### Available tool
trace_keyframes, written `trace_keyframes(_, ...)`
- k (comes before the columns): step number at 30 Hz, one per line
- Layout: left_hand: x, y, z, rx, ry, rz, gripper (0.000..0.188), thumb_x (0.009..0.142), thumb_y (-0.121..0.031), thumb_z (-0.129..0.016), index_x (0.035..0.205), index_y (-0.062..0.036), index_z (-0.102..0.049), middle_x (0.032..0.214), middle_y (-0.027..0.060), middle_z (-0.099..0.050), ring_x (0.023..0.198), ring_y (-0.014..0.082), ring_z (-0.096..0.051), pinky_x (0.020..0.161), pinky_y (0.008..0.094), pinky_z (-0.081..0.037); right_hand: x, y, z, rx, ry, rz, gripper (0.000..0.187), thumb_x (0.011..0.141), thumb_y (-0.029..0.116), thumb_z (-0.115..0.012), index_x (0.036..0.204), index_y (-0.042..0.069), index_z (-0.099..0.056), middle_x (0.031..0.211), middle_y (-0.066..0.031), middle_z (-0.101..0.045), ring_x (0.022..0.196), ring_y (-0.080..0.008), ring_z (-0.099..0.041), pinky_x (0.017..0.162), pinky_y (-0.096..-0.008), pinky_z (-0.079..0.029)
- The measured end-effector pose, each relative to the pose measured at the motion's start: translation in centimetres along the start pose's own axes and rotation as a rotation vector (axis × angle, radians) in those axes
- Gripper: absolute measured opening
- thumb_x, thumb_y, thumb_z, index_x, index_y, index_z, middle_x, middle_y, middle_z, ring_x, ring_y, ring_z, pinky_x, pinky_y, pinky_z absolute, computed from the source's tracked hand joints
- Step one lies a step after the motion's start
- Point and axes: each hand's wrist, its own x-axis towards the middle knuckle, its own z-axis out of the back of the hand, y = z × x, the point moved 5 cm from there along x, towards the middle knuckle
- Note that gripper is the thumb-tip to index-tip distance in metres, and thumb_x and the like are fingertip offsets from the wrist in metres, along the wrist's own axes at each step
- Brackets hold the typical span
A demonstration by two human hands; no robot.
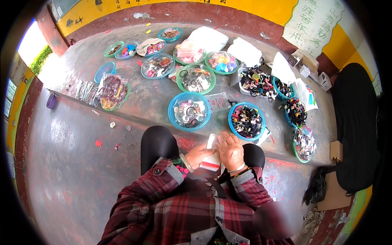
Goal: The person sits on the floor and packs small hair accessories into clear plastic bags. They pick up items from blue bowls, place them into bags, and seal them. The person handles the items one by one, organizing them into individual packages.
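In the head view, our two hands meet over the lap, between the knees. The left hand is clamped on a flat white packet; the right hand lies against its right side, and we cannot tell whether those fingers grip. Holding it close probably keeps it steady and lets both hands work together.

The packet's long axis runs near to far, leaning slightly right; its red band sits at the near end, the plain white end pointing toward the concrete platform. There, two blue baskets stand nearest, presumably for easy reach, with dark hair ties in the right one.
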Motion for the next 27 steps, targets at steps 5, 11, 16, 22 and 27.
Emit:
trace_keyframes(5,-0.2,-0.8,-1.2,0.047,-0.01,-0.024,0.028,0.088,-0.009,-0.051,0.115,-0.0013,-0.048,0.104,0.0053,-0.057,0.095,0.0134,-0.055,0.083,0.0289,-0.044,-0.4,-1.4,-0.1,0.153,-0.022,-0.096,0.027,0.071,0.011,-0.063,0.096,0.002,-0.06,0.101,-0.0148,-0.06,0.089,-0.0336,-0.056,0.077,-0.0385,-0.046)
trace_keyframes(11,-0.3,-0.2,-0.6,0.031,0.01,0.017,0.027,0.088,-0.01,-0.051,0.114,-0.0016,-0.049,0.103,0.0051,-0.057,0.094,0.0131,-0.055,0.082,0.0289,-0.045,-0.3,-1.0,0.0,0.173,0.0,-0.099,0.028,0.069,0.01,-0.064,0.096,0.003,-0.06,0.102,-0.0157,-0.059,0.09,-0.0338,-0.055,0.077,-0.0386,-0.046)
trace_keyframes(16,-0.4,-0.1,-0.6,0.009,0.011,0.056,0.029,0.087,-0.008,-0.051,0.116,-0.0017,-0.048,0.105,0.0053,-0.056,0.096,0.0131,-0.054,0.083,0.0291,-0.044,-0.3,-0.8,0.1,0.143,0.016,-0.084,0.027,0.069,0.01,-0.063,0.095,0.004,-0.06,0.103,-0.0154,-0.058,0.091,-0.0341,-0.054,0.078,-0.0392,-0.045)
trace_keyframes(22,-0.3,-0.1,-0.7,-0.001,0.014,0.057,0.03,0.087,-0.005,-0.049,0.117,-0.0019,-0.047,0.107,0.0058,-0.056,0.097,0.014,-0.055,0.084,0.0296,-0.044,-0.2,-0.2,0.2,0.033,0.026,-0.002,0.029,0.069,0.009,-0.062,0.097,0.003,-0.058,0.102,-0.014,-0.057,0.093,-0.0336,-0.053,0.079,-0.0393,-0.045)
trace_keyframes(27,0.0,0.4,-0.2,0.021,0.022,0.041,0.029,0.088,-0.007,-0.049,0.117,-0.0017,-0.047,0.105,0.0059,-0.057,0.095,0.0149,-0.056,0.082,0.0304,-0.046,-0.3,-1.2,-0.2,0.208,-0.012,-0.129,0.03,0.069,0.01,-0.063,0.098,0.004,-0.059,0.102,-0.0132,-0.057,0.093,-0.033,-0.053,0.079,-0.0389,-0.045)
